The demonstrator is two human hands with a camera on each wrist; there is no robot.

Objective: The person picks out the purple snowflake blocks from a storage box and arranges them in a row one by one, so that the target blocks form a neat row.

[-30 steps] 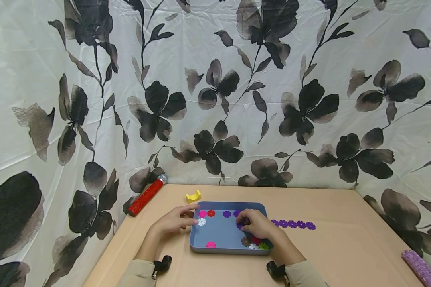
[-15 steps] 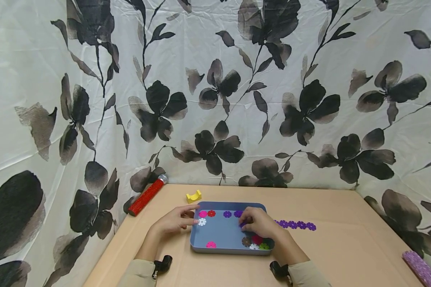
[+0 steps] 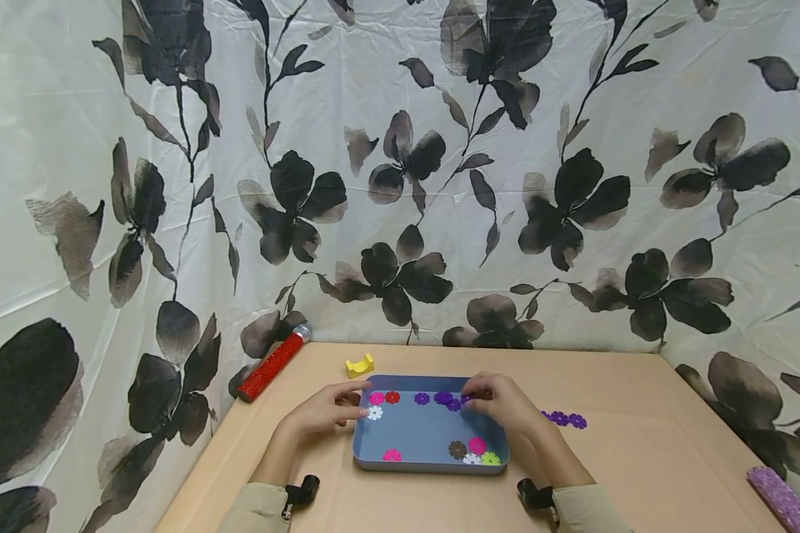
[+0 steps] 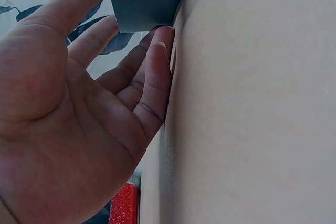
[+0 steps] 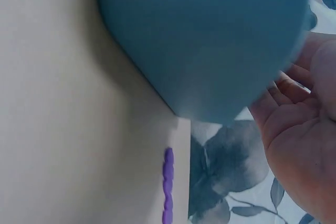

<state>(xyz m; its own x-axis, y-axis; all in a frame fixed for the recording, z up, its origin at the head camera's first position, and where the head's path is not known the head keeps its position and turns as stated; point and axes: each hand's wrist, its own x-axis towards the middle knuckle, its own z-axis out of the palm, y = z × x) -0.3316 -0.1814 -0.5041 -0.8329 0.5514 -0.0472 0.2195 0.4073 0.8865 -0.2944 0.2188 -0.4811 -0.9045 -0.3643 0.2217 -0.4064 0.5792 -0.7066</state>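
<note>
In the head view a blue-grey tray (image 3: 420, 469) sits on the table. My left hand (image 3: 320, 409) is at its left side, thumb and forefinger touching the rim. The left wrist view shows the fingers of this hand (image 4: 79, 93) loosely bent beside the tray wall (image 4: 149, 1). Over the far right corner, my right hand (image 3: 503, 402) pinches a small purple flower piece (image 3: 465, 398). Other purple flower pieces (image 3: 444, 397) lie right by its fingertips, with one more purple flower (image 3: 422, 398) farther left. The tray wall (image 5: 205, 51) hides these fingertips in the right wrist view.
Pink (image 3: 376, 398), red (image 3: 392, 397) and white flowers (image 3: 375, 413) lie at the tray's left; brown (image 3: 457, 449) and green ones (image 3: 490, 458) at near right. A purple flower row (image 3: 560, 419) lies outside. A red glitter tube (image 3: 273, 366) and yellow block (image 3: 359, 364) stand behind.
My right hand has moved right and away from me, toward the tray's far right corner, uncovering several purple flowers and the near-right ones. The left hand stays at the rim.
</note>
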